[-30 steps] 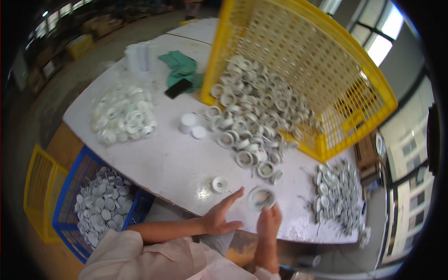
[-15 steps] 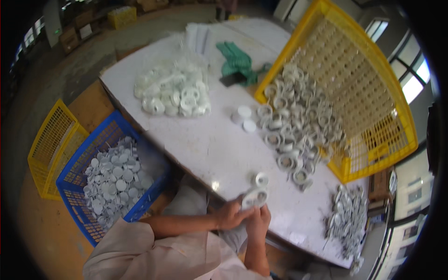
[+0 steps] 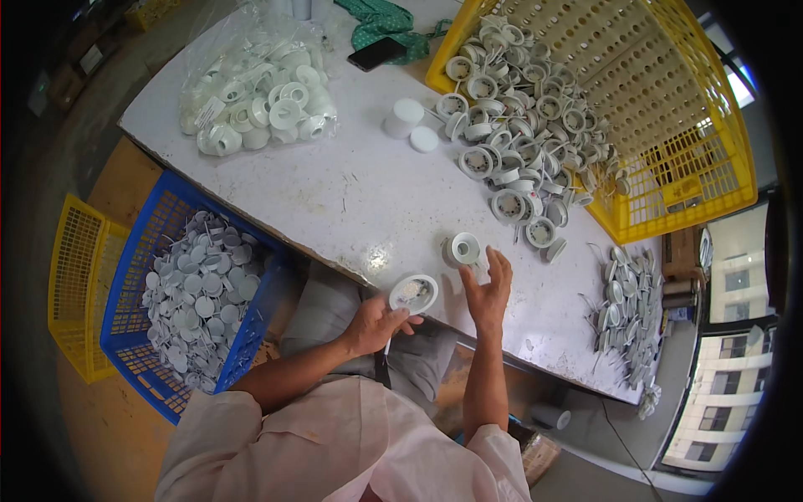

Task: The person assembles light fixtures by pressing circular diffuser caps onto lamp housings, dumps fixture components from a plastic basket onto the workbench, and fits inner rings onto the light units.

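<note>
My left hand (image 3: 374, 327) is closed on the edge of a round white housing (image 3: 413, 294), held tilted above the table's near edge. Pale material with dark specks shows inside it, and a thin white wire hangs below. Apart from it, my right hand (image 3: 488, 293) is open, thumb and fingers spread, holding nothing. Just past its fingertips a small white cup-shaped piece with a flared rim (image 3: 464, 248) sits on the white table (image 3: 335, 217); whether the fingers touch it, I cannot tell.
Similar housings with wires spill from a tipped yellow crate (image 3: 694, 197) at far right. More wired pieces (image 3: 626, 309) lie at right. A clear bag of white rings (image 3: 259, 105), a phone (image 3: 376, 54) and green cloth (image 3: 381, 21) are farther back. A blue crate (image 3: 159, 402) holds white discs at left.
My hands, together at a white piece before, have come apart. The left keeps the housing, while the right has opened beside the cup-shaped piece. The whole view has shifted, the table now higher in it.
</note>
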The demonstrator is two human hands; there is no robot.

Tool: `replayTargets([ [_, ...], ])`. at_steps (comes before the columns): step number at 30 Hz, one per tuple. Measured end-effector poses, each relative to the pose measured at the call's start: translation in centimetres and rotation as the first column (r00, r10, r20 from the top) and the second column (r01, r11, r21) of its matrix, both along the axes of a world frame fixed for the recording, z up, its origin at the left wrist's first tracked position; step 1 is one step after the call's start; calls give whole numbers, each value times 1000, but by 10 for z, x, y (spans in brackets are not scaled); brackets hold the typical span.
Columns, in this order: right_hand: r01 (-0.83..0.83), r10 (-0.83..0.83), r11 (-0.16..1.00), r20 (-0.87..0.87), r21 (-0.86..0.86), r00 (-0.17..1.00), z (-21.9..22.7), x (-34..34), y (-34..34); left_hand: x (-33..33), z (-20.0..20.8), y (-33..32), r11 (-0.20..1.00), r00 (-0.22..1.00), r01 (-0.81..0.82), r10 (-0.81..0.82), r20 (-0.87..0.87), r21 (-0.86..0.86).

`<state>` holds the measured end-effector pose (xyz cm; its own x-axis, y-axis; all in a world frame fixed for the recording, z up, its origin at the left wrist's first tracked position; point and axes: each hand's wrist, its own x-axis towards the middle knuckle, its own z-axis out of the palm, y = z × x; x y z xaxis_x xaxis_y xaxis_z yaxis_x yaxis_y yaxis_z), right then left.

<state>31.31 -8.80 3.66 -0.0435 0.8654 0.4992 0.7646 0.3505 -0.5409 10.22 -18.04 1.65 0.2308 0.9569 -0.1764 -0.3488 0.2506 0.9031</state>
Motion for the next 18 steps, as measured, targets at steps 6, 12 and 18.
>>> replayTargets([
  [6, -32, 42, 992, 80, -118, 996, -9, 1, 25, -7, -11, 4, 993, 992, 116, -115, 46, -31],
  [12, -28, 34, 997, 82, -75, 996, -5, -1, 25, -8, -6, 9, 994, 993, 56, -46, 111, -90],
  [18, -57, 58, 998, -22, 35, 998, -4, 1, 26, -6, -7, 15, 993, 984, 17, 3, 179, -113],
])
